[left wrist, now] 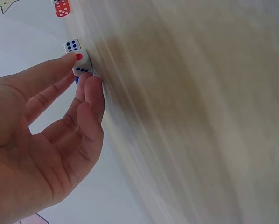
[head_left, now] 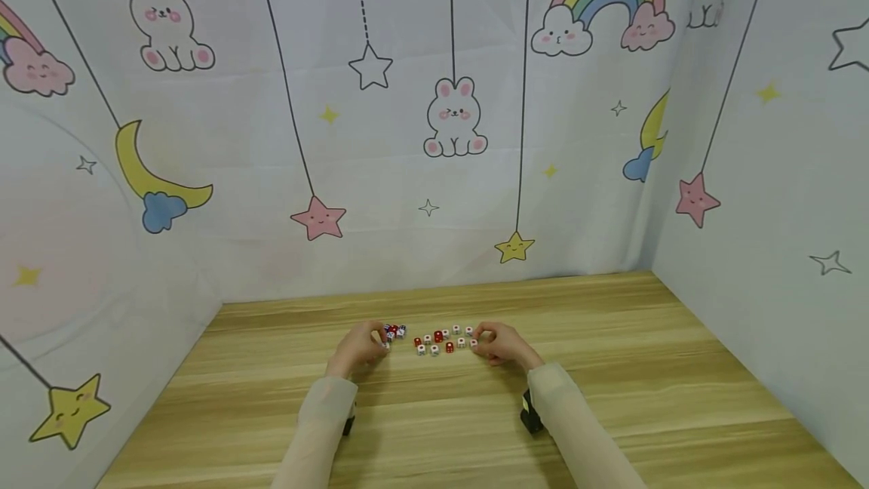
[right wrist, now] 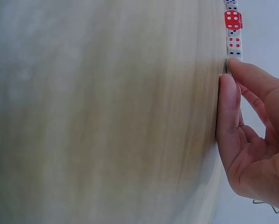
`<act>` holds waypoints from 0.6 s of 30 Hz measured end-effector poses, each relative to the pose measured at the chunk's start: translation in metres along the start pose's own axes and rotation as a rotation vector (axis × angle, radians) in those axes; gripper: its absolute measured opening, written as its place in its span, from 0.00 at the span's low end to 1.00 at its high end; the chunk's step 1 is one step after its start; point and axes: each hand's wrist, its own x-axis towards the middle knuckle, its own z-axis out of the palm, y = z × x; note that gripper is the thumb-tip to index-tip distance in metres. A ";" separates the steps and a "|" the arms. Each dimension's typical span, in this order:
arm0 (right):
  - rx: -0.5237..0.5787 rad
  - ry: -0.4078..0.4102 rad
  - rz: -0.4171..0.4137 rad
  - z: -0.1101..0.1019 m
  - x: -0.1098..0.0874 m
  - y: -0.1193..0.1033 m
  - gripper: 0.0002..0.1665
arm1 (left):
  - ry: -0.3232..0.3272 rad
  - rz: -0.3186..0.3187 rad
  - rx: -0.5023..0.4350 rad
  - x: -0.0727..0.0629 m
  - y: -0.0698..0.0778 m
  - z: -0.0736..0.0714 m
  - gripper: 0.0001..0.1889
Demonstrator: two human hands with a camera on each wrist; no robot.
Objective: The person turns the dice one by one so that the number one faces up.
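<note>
On the left, my left hand (head_left: 357, 345) pinches a white die (left wrist: 82, 65) with a red one-pip and blue pips between thumb and fingertips. Just beyond it sits a small cluster of white and red dice (head_left: 400, 332). My right hand (head_left: 505, 344) has its thumb and a finger around a white die (head_left: 474, 343), mostly covered by the fingertips in the right wrist view. Between the hands lie several loose dice in uneven rows, among them a red die (head_left: 449, 347) and a white die (head_left: 434, 351).
The dice stand on a wood-grain table (head_left: 434, 421). A white printed curtain (head_left: 387, 149) rises along the table's back edge, with similar cloth at both sides. A small black device (head_left: 532, 413) is worn at the right wrist.
</note>
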 end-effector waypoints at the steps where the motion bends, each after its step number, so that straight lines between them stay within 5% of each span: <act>1: 0.001 -0.003 -0.001 0.000 0.001 0.001 0.10 | -0.002 -0.003 -0.001 0.000 0.000 0.000 0.06; 18: 0.028 -0.005 0.016 0.000 0.005 0.005 0.09 | 0.029 0.001 0.043 0.002 0.000 -0.001 0.05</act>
